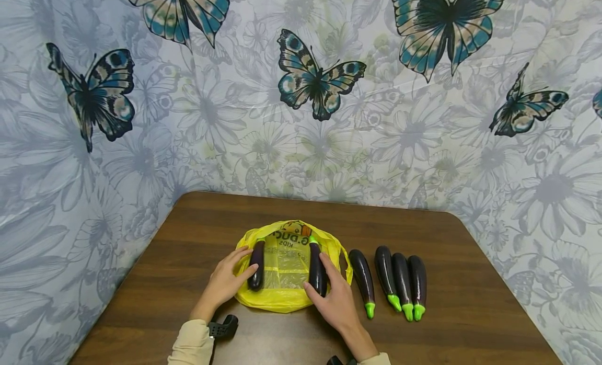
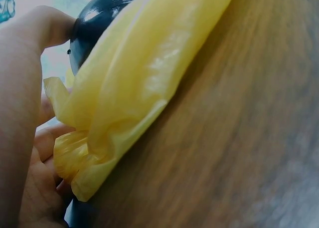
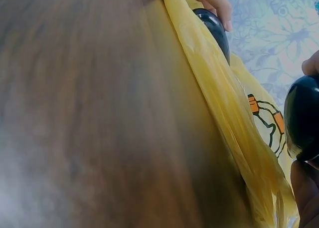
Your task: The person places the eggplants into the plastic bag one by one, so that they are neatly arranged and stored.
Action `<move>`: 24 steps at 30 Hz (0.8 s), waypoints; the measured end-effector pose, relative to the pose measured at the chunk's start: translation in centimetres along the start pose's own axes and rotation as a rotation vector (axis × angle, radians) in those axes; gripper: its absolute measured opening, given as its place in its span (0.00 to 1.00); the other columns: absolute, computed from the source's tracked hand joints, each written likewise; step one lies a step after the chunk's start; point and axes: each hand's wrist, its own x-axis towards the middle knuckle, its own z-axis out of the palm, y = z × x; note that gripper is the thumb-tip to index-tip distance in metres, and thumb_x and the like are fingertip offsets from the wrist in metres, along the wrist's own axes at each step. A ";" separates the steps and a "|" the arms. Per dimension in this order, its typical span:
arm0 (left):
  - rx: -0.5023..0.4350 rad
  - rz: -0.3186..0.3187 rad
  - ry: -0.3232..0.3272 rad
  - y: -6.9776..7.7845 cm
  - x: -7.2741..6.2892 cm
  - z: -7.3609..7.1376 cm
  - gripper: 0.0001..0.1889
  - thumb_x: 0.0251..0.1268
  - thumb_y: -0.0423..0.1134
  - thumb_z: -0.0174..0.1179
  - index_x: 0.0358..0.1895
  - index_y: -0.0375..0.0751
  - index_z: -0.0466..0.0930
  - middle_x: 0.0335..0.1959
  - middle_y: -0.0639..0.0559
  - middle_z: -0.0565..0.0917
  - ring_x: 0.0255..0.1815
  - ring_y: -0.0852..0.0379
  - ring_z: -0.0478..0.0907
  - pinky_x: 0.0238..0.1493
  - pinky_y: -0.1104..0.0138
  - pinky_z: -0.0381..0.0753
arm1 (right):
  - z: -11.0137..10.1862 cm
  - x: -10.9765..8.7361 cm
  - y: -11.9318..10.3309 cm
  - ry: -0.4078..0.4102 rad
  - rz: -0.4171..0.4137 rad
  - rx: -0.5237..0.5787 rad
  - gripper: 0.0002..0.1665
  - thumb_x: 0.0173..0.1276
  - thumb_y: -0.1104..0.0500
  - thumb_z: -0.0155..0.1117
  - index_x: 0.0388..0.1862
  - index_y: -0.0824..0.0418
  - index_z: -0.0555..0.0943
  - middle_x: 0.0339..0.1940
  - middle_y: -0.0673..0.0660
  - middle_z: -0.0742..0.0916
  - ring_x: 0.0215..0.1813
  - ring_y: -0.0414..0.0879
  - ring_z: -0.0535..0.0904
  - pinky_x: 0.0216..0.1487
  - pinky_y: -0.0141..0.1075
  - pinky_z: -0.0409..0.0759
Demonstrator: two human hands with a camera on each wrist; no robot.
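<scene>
A yellow plastic bag (image 1: 270, 300) with printed lettering lies on the table with its mouth spread wide. Inside its left side is a dark purple eggplant (image 1: 256, 271), green end pointing away. My left hand (image 1: 226, 278) grips this one, thumb on top and fingers at its outer side, partly behind the bag's edge (image 2: 134, 83). Along the bag's right side my right hand (image 1: 336, 302) holds a second eggplant (image 1: 316, 271) between thumb and fingers. Its rounded end (image 3: 303, 115) shows large in the right wrist view.
Right of the bag lies a single eggplant (image 1: 362, 278), green end toward me. Farther right, several more eggplants (image 1: 401, 281) sit side by side. The brown wooden table (image 1: 188, 239) meets a butterfly-patterned backdrop (image 1: 211, 119) at its far edge.
</scene>
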 end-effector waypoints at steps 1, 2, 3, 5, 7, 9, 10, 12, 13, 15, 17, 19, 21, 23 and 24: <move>-0.003 0.002 0.000 0.0 0.0 0.0 0.34 0.73 0.64 0.59 0.75 0.51 0.72 0.79 0.45 0.67 0.79 0.33 0.61 0.74 0.31 0.58 | 0.0 0.0 0.0 -0.001 -0.001 -0.001 0.48 0.63 0.46 0.77 0.80 0.52 0.68 0.78 0.54 0.74 0.75 0.55 0.73 0.69 0.54 0.76; -0.005 0.003 0.000 0.0 0.0 0.0 0.34 0.72 0.64 0.59 0.75 0.51 0.72 0.79 0.45 0.67 0.79 0.33 0.61 0.74 0.31 0.58 | 0.1 0.0 0.0 -0.001 -0.003 -0.001 0.48 0.63 0.46 0.77 0.79 0.52 0.68 0.78 0.54 0.74 0.75 0.55 0.73 0.70 0.54 0.76; -0.007 0.004 0.000 0.0 0.0 0.0 0.34 0.72 0.64 0.59 0.75 0.51 0.72 0.79 0.45 0.67 0.79 0.33 0.61 0.74 0.31 0.58 | 0.1 0.1 -0.1 -0.001 -0.003 -0.003 0.48 0.63 0.46 0.77 0.79 0.52 0.68 0.78 0.54 0.74 0.75 0.55 0.73 0.70 0.54 0.76; -0.009 0.004 0.000 0.0 0.1 0.0 0.34 0.72 0.64 0.59 0.75 0.51 0.73 0.79 0.45 0.67 0.79 0.34 0.61 0.74 0.32 0.58 | 0.2 0.1 -0.1 0.000 -0.006 -0.007 0.48 0.63 0.46 0.77 0.79 0.52 0.68 0.77 0.54 0.74 0.76 0.55 0.72 0.70 0.54 0.76; -0.010 0.003 0.000 0.0 0.1 0.1 0.34 0.72 0.64 0.58 0.75 0.51 0.73 0.79 0.46 0.67 0.79 0.34 0.61 0.74 0.31 0.58 | 0.3 0.2 -0.1 -0.001 -0.011 -0.010 0.48 0.63 0.45 0.77 0.79 0.53 0.68 0.77 0.55 0.74 0.75 0.55 0.73 0.69 0.54 0.76; -0.010 0.001 0.001 0.0 0.1 0.1 0.34 0.72 0.65 0.58 0.75 0.52 0.72 0.79 0.46 0.67 0.79 0.34 0.60 0.74 0.31 0.58 | 0.4 0.2 -0.1 -0.003 -0.013 -0.009 0.48 0.63 0.46 0.77 0.79 0.53 0.68 0.77 0.55 0.74 0.75 0.55 0.73 0.69 0.54 0.77; -0.010 0.001 0.001 0.0 0.1 0.1 0.34 0.72 0.65 0.58 0.75 0.52 0.72 0.79 0.46 0.67 0.79 0.34 0.60 0.74 0.31 0.57 | 0.4 0.3 -0.2 -0.005 -0.014 -0.009 0.48 0.63 0.46 0.77 0.79 0.53 0.68 0.77 0.55 0.74 0.75 0.55 0.73 0.69 0.54 0.77; -0.010 -0.001 0.000 0.0 0.1 0.1 0.34 0.72 0.64 0.58 0.75 0.52 0.72 0.79 0.46 0.67 0.79 0.33 0.60 0.74 0.31 0.57 | 0.4 0.3 -0.2 -0.009 -0.017 -0.009 0.48 0.64 0.46 0.77 0.79 0.53 0.68 0.77 0.56 0.74 0.74 0.55 0.74 0.68 0.54 0.77; -0.010 -0.003 0.000 0.0 0.1 0.1 0.34 0.72 0.64 0.58 0.75 0.52 0.72 0.79 0.46 0.67 0.79 0.33 0.60 0.74 0.31 0.57 | 0.5 0.3 -0.3 -0.012 -0.015 -0.009 0.47 0.64 0.47 0.77 0.79 0.53 0.68 0.77 0.56 0.74 0.74 0.55 0.74 0.68 0.54 0.77; -0.010 -0.005 -0.001 0.0 0.0 0.1 0.34 0.72 0.64 0.58 0.75 0.51 0.72 0.79 0.46 0.67 0.79 0.33 0.60 0.74 0.31 0.57 | 0.5 0.3 -0.4 -0.015 -0.012 -0.010 0.47 0.64 0.46 0.76 0.79 0.53 0.68 0.78 0.56 0.74 0.74 0.56 0.74 0.69 0.54 0.77; -0.012 -0.006 -0.001 0.1 0.0 0.0 0.34 0.72 0.64 0.58 0.75 0.51 0.72 0.79 0.46 0.67 0.79 0.33 0.60 0.74 0.31 0.57 | 0.5 0.4 -0.5 -0.018 -0.011 -0.011 0.47 0.64 0.46 0.76 0.79 0.53 0.68 0.78 0.57 0.74 0.74 0.56 0.74 0.69 0.54 0.77; -0.014 -0.008 -0.001 0.1 0.0 0.0 0.34 0.72 0.64 0.59 0.75 0.51 0.73 0.79 0.46 0.67 0.79 0.33 0.60 0.74 0.32 0.57 | 0.6 0.4 -0.5 -0.021 -0.010 -0.013 0.47 0.64 0.46 0.76 0.79 0.53 0.68 0.78 0.56 0.74 0.75 0.56 0.74 0.69 0.55 0.76; -0.012 -0.009 0.000 0.1 0.0 0.0 0.34 0.72 0.64 0.59 0.75 0.51 0.73 0.79 0.46 0.67 0.79 0.34 0.60 0.74 0.32 0.57 | 0.7 0.5 -0.5 -0.023 -0.013 -0.018 0.47 0.64 0.46 0.76 0.79 0.53 0.68 0.78 0.56 0.74 0.75 0.56 0.73 0.70 0.55 0.76; -0.011 -0.009 0.002 0.1 0.0 0.0 0.34 0.72 0.64 0.59 0.75 0.51 0.73 0.79 0.45 0.67 0.79 0.34 0.60 0.74 0.32 0.57 | 0.8 0.5 -0.5 -0.026 -0.015 -0.020 0.47 0.64 0.45 0.76 0.79 0.53 0.68 0.78 0.56 0.74 0.75 0.55 0.73 0.70 0.54 0.76; -0.010 -0.008 0.003 0.1 0.0 0.0 0.34 0.72 0.65 0.59 0.74 0.51 0.73 0.79 0.46 0.67 0.79 0.34 0.60 0.74 0.32 0.57 | 0.8 0.6 -0.5 -0.026 -0.017 -0.021 0.47 0.64 0.45 0.76 0.79 0.53 0.68 0.78 0.56 0.74 0.76 0.55 0.73 0.70 0.55 0.75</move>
